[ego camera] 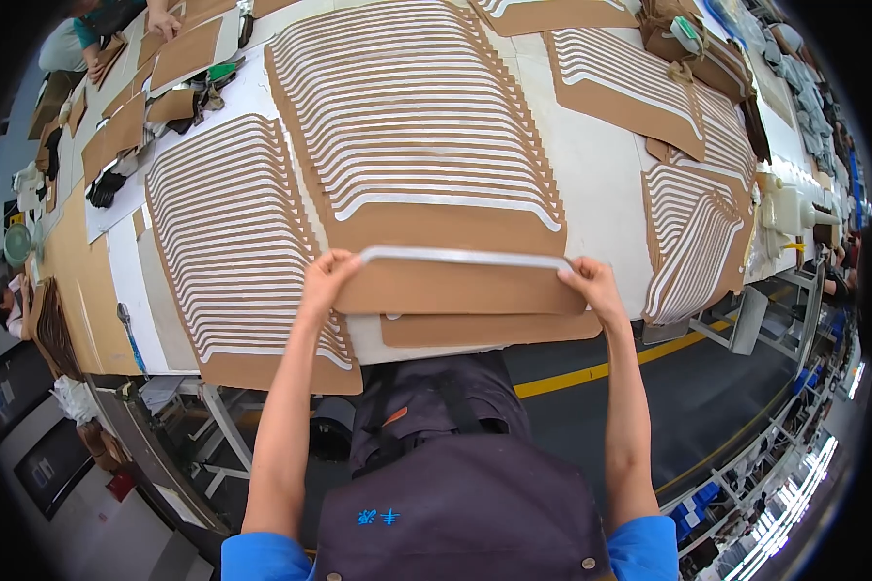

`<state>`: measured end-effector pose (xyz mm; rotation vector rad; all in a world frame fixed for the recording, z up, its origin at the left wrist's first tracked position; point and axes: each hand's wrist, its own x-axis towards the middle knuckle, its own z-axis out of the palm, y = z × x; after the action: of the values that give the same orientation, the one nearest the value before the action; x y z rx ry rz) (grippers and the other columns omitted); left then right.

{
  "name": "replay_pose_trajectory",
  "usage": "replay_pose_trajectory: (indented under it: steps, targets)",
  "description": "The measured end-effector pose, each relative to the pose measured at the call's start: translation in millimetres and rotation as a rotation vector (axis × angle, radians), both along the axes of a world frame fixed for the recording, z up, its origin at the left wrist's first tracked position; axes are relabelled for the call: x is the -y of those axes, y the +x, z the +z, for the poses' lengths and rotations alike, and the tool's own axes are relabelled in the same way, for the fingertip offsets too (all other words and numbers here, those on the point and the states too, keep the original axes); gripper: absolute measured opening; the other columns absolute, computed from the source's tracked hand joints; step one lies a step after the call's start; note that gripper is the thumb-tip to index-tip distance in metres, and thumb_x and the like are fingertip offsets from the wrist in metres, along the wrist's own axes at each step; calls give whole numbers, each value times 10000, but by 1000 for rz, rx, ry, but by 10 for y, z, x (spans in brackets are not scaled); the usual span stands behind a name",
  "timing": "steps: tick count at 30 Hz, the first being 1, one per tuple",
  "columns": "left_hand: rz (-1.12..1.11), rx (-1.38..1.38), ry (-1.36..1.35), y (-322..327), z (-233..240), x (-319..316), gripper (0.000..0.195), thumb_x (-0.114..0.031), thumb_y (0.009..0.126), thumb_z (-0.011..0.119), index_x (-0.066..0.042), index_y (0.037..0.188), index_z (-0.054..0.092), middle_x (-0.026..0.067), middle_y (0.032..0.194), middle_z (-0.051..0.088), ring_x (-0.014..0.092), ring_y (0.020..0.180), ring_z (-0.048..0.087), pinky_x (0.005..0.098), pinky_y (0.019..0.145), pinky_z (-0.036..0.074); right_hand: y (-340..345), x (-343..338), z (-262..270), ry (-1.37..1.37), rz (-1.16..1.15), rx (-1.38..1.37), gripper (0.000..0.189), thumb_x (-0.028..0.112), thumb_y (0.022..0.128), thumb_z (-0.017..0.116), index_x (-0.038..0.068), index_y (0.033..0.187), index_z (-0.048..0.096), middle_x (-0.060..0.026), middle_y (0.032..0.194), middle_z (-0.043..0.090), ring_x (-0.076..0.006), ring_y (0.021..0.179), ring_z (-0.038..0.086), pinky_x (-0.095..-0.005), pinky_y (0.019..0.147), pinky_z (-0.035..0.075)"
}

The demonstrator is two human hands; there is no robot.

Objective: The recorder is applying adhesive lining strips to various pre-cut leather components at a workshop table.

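A flat brown panel with a white strip along its far edge spans my two hands. My left hand pinches its far left corner, and my right hand pinches the far right corner. Partly under it, at the table's near edge, lies another brown panel. Beyond my hands a large fan of overlapping brown panels with white strips covers the middle of the table. A narrower fan of like panels lies beside my left forearm.
More striped panels overlap at the right, near a white plastic bottle. A brush with a blue handle lies at the left. Dark gloves and brown pieces lie farther off. A co-worker's hand is at the far left.
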<state>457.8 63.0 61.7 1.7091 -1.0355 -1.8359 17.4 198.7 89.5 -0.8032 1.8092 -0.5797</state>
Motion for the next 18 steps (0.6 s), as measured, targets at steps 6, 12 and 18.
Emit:
replay_pose_trajectory:
  steps: [6,12,18]
  targets:
    - [12,279,-346,11,-293,516,203,-216,864,750,-19,871,703,15,810,677,80,727,590,245,662,469,170,612,-331,-112,-161,49,225,198,861,730,-15,906,671,8,720,598,-53,680,508,-239,598,414]
    - [-63,557,-610,-102,-430,571,198,-229,822,760,-40,857,711,95,823,660,217,727,623,334,682,491,121,699,-697,-194,-117,-193,284,216,840,735,-49,925,676,-72,769,664,-138,713,586,-296,674,475]
    - [-93,670,-614,-160,-464,555,223,-279,806,762,-64,825,704,93,820,628,271,801,611,391,722,481,172,712,-678,-155,-84,-405,276,218,821,738,-29,937,694,-151,830,699,-225,762,652,-343,726,508]
